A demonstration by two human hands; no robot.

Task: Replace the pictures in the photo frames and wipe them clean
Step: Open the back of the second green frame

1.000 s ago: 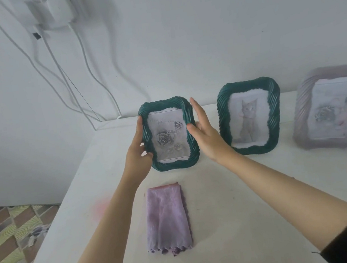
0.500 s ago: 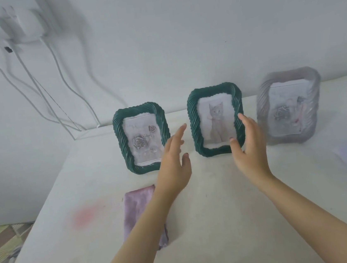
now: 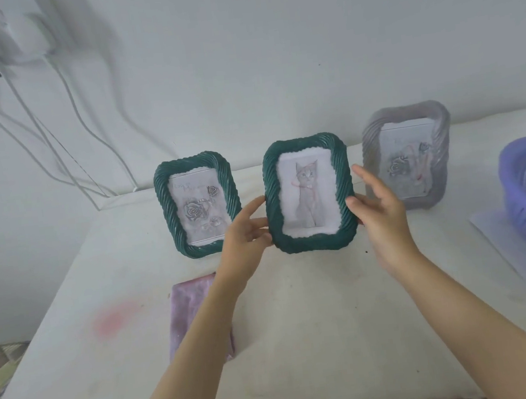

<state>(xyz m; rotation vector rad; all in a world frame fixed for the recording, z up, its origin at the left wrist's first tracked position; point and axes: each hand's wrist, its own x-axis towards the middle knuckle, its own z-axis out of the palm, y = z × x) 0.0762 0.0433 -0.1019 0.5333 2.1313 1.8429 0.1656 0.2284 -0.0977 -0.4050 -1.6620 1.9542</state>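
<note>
Three photo frames stand in a row at the back of a white table. The middle one is a green frame with a cat picture. My left hand holds its left edge between thumb and fingers. My right hand holds its right edge, thumb on the front, fingers spread beside it. To the left stands a green frame with a rose picture, free of my hands. At the right stands a pale grey frame with a flower picture. A folded purple cloth lies on the table under my left forearm.
A purple plastic basket sits at the right edge on a white sheet of paper. White cables hang down the wall at the back left. A pink stain marks the table's left side. The table's left edge drops to a patterned floor.
Both hands left the rose frame, which now stands on the table, and moved right onto the sides of the cat frame. The view shifted right, bringing the basket in.
</note>
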